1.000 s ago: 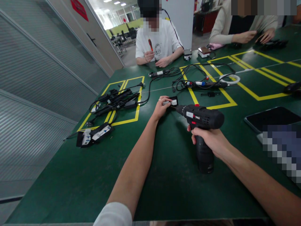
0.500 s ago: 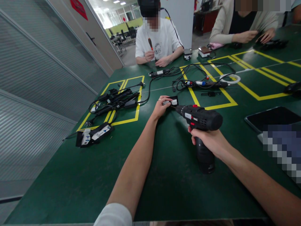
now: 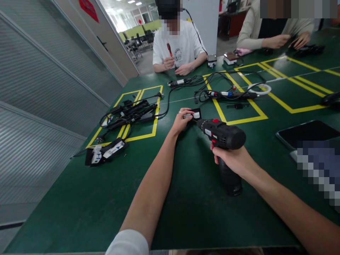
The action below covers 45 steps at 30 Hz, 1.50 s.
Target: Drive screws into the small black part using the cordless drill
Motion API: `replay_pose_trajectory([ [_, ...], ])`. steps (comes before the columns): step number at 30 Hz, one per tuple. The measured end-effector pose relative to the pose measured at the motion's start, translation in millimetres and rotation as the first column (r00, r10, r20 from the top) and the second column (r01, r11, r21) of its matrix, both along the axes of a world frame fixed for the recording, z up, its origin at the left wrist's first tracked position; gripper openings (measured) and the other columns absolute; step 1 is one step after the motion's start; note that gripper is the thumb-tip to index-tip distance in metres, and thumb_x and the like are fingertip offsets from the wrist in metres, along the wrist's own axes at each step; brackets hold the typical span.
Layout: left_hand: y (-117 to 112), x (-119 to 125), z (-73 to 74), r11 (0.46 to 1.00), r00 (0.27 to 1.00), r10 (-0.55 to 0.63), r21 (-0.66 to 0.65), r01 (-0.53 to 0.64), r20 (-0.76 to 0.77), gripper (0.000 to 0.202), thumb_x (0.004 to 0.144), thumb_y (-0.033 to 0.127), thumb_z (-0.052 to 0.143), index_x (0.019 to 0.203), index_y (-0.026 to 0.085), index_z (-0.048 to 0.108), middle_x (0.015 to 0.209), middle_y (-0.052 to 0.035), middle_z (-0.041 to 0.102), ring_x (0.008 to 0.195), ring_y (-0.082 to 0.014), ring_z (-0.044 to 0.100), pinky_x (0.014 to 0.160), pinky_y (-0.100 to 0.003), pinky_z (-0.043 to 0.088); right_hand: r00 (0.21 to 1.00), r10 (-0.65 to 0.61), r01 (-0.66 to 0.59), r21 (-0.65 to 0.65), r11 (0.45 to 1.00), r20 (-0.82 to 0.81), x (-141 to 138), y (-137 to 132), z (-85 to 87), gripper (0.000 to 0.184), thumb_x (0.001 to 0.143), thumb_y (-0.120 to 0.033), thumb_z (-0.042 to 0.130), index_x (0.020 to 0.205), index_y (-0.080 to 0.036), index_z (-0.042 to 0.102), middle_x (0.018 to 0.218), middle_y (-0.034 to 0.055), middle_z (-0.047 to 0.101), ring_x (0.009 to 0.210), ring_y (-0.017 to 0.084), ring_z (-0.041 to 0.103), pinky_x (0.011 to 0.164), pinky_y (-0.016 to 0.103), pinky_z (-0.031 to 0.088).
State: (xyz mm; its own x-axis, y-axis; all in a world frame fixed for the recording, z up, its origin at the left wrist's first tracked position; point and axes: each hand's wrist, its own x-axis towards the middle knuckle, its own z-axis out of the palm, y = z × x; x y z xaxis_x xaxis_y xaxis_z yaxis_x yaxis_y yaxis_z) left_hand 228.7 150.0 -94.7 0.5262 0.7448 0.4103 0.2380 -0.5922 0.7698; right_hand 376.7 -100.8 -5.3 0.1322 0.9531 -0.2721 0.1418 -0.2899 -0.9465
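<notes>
My right hand is wrapped round the grip of a black cordless drill with red accents. The drill points left and away from me, its bit end close to my left hand's fingertips. Beyond the middle of the green table, my left hand holds a small black piece with a white label down against the tabletop. My left fingers cover part of that piece. Whether the bit touches it is too small to make out.
Black cables and parts lie in a heap on the left, with labelled black pieces nearer me. A corded tool and a white ring lie behind. A phone rests at right. Across the table, one person holds a screwdriver; another handles dark parts.
The drill in my right hand has shifted slightly left, and its body has turned a little. My left hand and the labelled piece stay in place.
</notes>
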Motion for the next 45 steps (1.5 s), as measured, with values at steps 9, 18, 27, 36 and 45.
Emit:
replay_pose_trajectory([
  [9,-0.4,0.8,-0.9,1.0,1.0,0.014,-0.018,-0.014,0.027,0.022,0.078,0.025,0.061,0.096,0.019,0.071,0.119,-0.0083,0.059,0.118,-0.0233,0.054,0.108,-0.043,0.039,0.998,-0.066,0.065,-0.078,0.995,-0.013,-9.6,1.0,12.9,0.006,0.071,-0.017,0.06,0.076,-0.019,0.056,0.056,-0.001,0.058,0.053,0.015,0.056,0.055,0.03,0.043],
  [18,0.1,1.6,-1.3,1.0,0.999,0.014,-0.016,-0.014,0.039,0.022,0.076,0.023,0.06,0.095,0.018,0.071,0.117,-0.0086,0.058,0.117,-0.0228,0.053,0.108,-0.042,0.037,0.999,-0.029,0.027,-0.051,0.998,-0.031,-4.1,0.8,3.3,0.003,0.072,-0.019,0.059,0.075,-0.018,0.058,0.055,0.0001,0.058,0.053,0.015,0.057,0.058,0.031,0.044],
  [27,0.4,2.4,-0.5,1.0,0.999,0.015,-0.013,-0.015,0.034,0.021,0.075,0.023,0.061,0.093,0.018,0.071,0.115,-0.0082,0.059,0.116,-0.0233,0.053,0.108,-0.043,0.036,0.999,-0.023,0.022,-0.038,0.999,-0.028,-3.3,0.4,0.1,0.006,0.073,-0.022,0.058,0.076,-0.017,0.061,0.055,0.0015,0.06,0.054,0.016,0.058,0.057,0.031,0.043],
  [36,0.5,1.6,-1.8,1.0,0.999,0.027,-0.005,-0.027,0.019,0.02,0.077,0.024,0.06,0.093,0.02,0.07,0.116,-0.0069,0.058,0.117,-0.0231,0.053,0.109,-0.043,0.037,0.991,-0.122,0.117,-0.074,0.99,-0.061,0.9,2.2,2.7,0.01,0.071,-0.023,0.061,0.078,-0.016,0.062,0.051,0.0009,0.059,0.05,0.014,0.055,0.052,0.027,0.041],
  [45,-0.9,-0.4,0.9,0.999,1.0,0.005,0.043,-0.005,-0.019,0.024,0.08,0.029,0.059,0.099,0.018,0.069,0.119,-0.0093,0.057,0.119,-0.0238,0.052,0.109,-0.043,0.037,0.998,-0.037,0.034,-0.048,0.998,-0.051,-0.3,-4.4,14.1,0.008,0.073,-0.021,0.06,0.08,-0.017,0.063,0.056,-0.0005,0.06,0.052,0.013,0.055,0.055,0.026,0.041],
])
